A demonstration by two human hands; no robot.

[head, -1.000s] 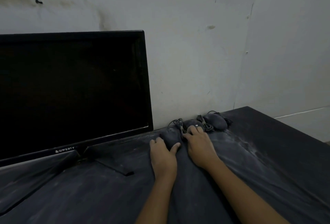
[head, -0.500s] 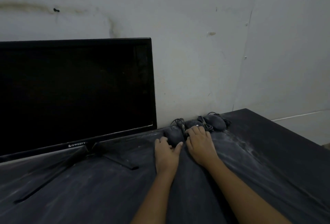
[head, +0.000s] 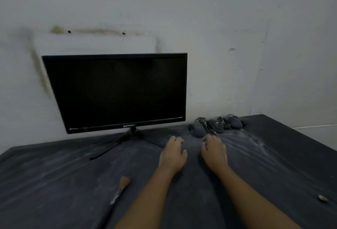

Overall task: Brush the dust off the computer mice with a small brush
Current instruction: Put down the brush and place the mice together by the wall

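My left hand (head: 173, 154) and right hand (head: 214, 152) lie palm down over a dust-streaked dark bench (head: 54, 183), in front of the right end of a switched-off black monitor (head: 116, 92). The fingers of both are loosely curled and hold nothing; whether they touch the surface I cannot tell. Just right of the monitor's lower right corner, three dark, dusty wired computer mice sit in a row by the white wall: the nearest mouse (head: 197, 129) beside the monitor, the middle mouse (head: 216, 126) next to it, and the far mouse (head: 231, 122) farthest from the screen, their cables bunched between them. My right fingers are just short of the nearest and middle mice, not touching them. The small brush (head: 122, 186) lies untouched on the bench in front of the monitor's stand, on my side of it, bristles pointing toward the screen. A small roundish object (head: 322, 197), too dim to identify, rests far right of the monitor.
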